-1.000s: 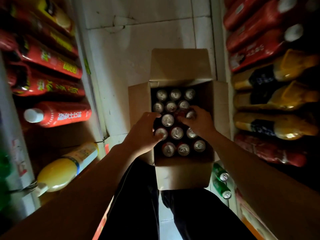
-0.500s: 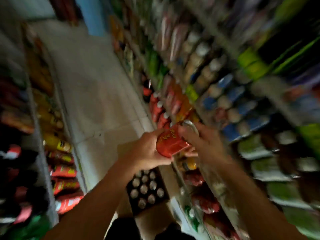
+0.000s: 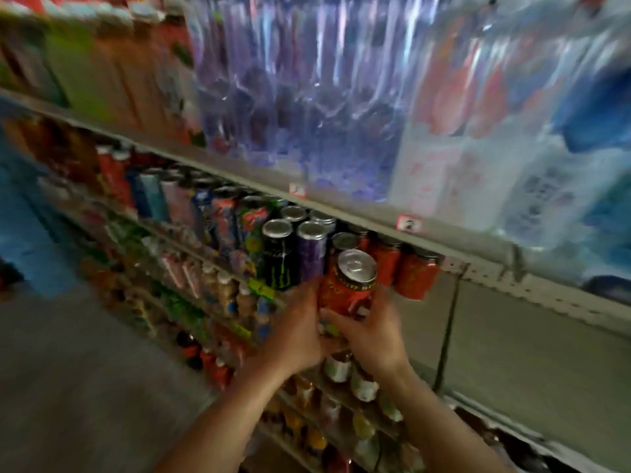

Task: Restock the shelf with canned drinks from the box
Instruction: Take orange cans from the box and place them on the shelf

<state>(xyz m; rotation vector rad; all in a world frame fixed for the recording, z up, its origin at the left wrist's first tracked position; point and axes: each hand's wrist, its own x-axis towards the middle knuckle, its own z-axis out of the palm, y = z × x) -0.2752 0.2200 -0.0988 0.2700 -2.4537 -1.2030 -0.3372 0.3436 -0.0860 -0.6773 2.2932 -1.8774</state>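
Head view, read left to right. The far left is motion-blurred: rows of bottles and cartons on several shelf levels, labels unreadable. On the can shelf [image 3: 485, 268], slim cans in blue, pink and mixed colours run toward the centre, ending in a black can [image 3: 277, 256] with a green claw mark and, just beside it, a purple can [image 3: 310, 252].

My left hand [image 3: 296, 331] comes up from below, fingers curled round the left side of the red can [image 3: 348, 285]. The can stands upright with its silver top showing, at the front edge of the shelf, just right of the purple can and in front of another red can. Whether its base rests on the shelf I cannot tell; my hands cover it. My right hand [image 3: 372, 336] wraps the can's lower right side, thumb across the front.

Right of it, more red cans [image 3: 415, 276] stand in a row under the shelf above. That upper shelf carries shrink-wrapped packs of water bottles [image 3: 307, 97], heavily blurred. Two small price tags [image 3: 409, 222] sit on its front rail.
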